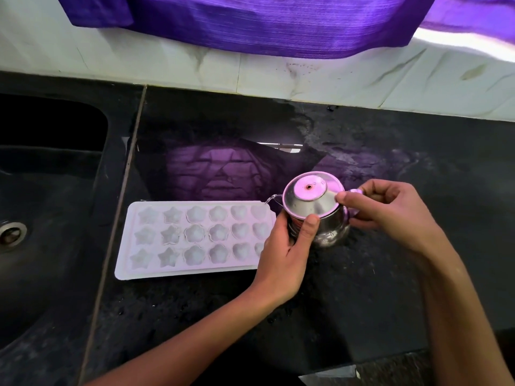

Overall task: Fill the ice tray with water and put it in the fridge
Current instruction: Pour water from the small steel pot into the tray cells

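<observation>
Now steadying steel kettle [320,218] at frame centre with both hands, left hand [284,246] cupping body, right hand [390,210] pinching lid and handle, spout toward ice tray [195,238] flat on bench [362,302], probably to pour.

Home kitchen, black stone counter [362,288], built-in sink [41,190], tiled backsplash [167,65]

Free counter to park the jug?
Bare counter right of and behind the steel jug, up to the tiled wall; also the front strip below the ice tray. Crowded where the left hand and right hand hold the jug at the tray's right end. The sink borders the left.
</observation>
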A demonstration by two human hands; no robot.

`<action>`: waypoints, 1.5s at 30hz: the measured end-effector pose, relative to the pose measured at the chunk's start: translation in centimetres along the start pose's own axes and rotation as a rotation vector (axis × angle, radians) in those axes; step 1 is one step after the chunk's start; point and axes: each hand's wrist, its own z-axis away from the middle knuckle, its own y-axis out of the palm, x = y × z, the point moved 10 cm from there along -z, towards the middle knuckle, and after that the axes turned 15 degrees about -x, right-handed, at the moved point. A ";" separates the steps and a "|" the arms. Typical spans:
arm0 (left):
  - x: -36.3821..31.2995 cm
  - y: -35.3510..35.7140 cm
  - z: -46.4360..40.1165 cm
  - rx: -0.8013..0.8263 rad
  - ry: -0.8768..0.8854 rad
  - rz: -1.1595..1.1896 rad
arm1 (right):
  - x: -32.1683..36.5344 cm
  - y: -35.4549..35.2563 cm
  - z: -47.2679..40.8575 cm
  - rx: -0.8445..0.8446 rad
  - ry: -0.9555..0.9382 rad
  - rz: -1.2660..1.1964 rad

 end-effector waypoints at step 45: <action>0.9 1.1 2.2 0.080 -0.004 -0.076 | 0.6 -1.0 1.3 -0.020 -0.129 0.163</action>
